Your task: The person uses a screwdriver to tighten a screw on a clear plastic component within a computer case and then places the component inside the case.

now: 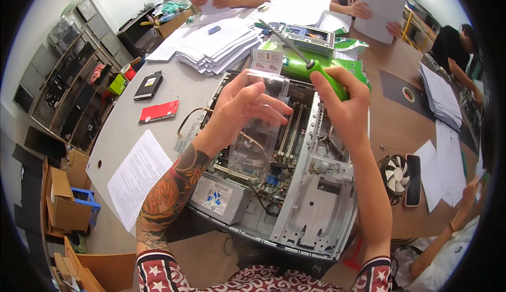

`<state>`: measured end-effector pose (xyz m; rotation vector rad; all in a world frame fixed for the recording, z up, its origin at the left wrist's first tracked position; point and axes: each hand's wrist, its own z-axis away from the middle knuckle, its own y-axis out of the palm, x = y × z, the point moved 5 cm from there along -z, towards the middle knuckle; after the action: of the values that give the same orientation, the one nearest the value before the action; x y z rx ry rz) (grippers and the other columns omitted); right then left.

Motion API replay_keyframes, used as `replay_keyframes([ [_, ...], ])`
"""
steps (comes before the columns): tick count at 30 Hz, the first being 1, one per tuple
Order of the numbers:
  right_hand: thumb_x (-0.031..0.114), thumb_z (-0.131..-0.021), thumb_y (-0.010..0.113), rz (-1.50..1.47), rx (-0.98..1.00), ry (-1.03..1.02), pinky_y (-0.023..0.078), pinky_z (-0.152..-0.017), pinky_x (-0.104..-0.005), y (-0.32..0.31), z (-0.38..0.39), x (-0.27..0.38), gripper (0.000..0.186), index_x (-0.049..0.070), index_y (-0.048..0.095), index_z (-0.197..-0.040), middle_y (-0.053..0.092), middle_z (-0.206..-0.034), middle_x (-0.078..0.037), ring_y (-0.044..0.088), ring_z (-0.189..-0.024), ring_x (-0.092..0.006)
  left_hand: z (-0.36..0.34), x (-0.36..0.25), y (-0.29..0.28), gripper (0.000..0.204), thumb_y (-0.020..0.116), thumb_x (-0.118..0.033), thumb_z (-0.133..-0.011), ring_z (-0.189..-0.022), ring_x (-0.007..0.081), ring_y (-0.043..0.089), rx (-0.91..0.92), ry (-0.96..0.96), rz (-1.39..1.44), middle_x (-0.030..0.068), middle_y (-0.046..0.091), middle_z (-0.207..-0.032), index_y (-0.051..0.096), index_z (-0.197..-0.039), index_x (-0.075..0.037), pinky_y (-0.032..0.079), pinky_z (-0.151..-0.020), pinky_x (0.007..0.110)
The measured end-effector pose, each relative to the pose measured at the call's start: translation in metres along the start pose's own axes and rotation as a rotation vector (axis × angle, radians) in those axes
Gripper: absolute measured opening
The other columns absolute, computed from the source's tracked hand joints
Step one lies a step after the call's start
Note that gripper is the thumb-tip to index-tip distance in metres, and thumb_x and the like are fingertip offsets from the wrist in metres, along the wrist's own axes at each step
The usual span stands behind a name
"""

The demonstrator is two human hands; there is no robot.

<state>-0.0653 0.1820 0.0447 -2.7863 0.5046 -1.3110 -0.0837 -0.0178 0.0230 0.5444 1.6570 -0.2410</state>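
Note:
My right hand (348, 105) is wrapped round the green handle of a screwdriver (329, 83), whose long metal shaft points up and to the left. My left hand (237, 102) grips a clear plastic blister pack (246, 157) near its top, and some of the fingers show through it. Below both hands lies an opened desktop computer case (311, 226), its boards and cables exposed. Partly seen through the clear pack is the circuit board inside. A power supply (219, 197) sits in the case's near left corner, with several small blue pieces on its label.
Stacked papers (216, 44), a black drive (148, 85), a red card (159, 112) and a printed sheet (139, 178) lie to the left. Beyond the case is a green package (295, 66). A cooling fan (394, 176) and a phone (412, 181) rest at right. Other people sit around the table.

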Motion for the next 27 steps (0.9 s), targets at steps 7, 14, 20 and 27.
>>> replay_keyframes([
  [7, 0.025, -0.086, 0.074, 0.008, 0.065, 0.144, 0.038, -0.052, -0.0226, -0.031, 0.032, -0.014, 0.025, 0.001, 0.068, -0.087, 0.057, -0.063, 0.002, 0.048, -0.056, -0.0046, 0.004, 0.016, 0.014, 0.028, 0.047, -0.030, -0.099, -0.082, 0.0374, 0.070, 0.157, -0.106, -0.026, 0.0331, 0.065, -0.102, 0.037, -0.116, -0.009, 0.058, -0.073, 0.040],
  [14, 0.019, -0.085, 0.075, 0.139, 0.026, 0.066, 0.039, -0.053, -0.0220, -0.081, 0.068, -0.029, 0.020, 0.001, 0.067, -0.087, 0.061, -0.065, 0.000, 0.051, -0.058, -0.0051, 0.005, 0.024, 0.022, 0.032, 0.054, -0.029, -0.099, -0.074, 0.0305, 0.071, 0.227, -0.110, -0.095, 0.0280, 0.067, -0.096, 0.038, -0.117, -0.008, 0.059, -0.067, 0.037],
  [20, 0.021, -0.088, 0.074, 0.012, -0.143, 0.150, 0.037, -0.053, -0.0220, -0.092, 0.080, -0.052, 0.020, 0.002, 0.067, -0.089, 0.058, -0.065, 0.001, 0.048, -0.058, -0.0046, 0.000, 0.023, 0.025, 0.028, 0.051, -0.028, -0.098, -0.067, 0.0284, 0.070, 0.157, -0.086, -0.214, 0.0245, 0.069, -0.089, 0.037, -0.112, -0.009, 0.054, -0.061, 0.034],
  [27, 0.022, -0.088, 0.074, -0.007, -0.248, 0.142, 0.039, -0.055, -0.0212, -0.090, 0.094, -0.051, 0.022, 0.002, 0.066, -0.091, 0.058, -0.067, 0.002, 0.049, -0.060, -0.0043, 0.008, 0.025, 0.018, 0.026, 0.051, -0.028, -0.097, -0.068, 0.0302, 0.070, 0.109, -0.074, -0.278, 0.0250, 0.069, -0.089, 0.036, -0.107, -0.010, 0.054, -0.063, 0.035],
])
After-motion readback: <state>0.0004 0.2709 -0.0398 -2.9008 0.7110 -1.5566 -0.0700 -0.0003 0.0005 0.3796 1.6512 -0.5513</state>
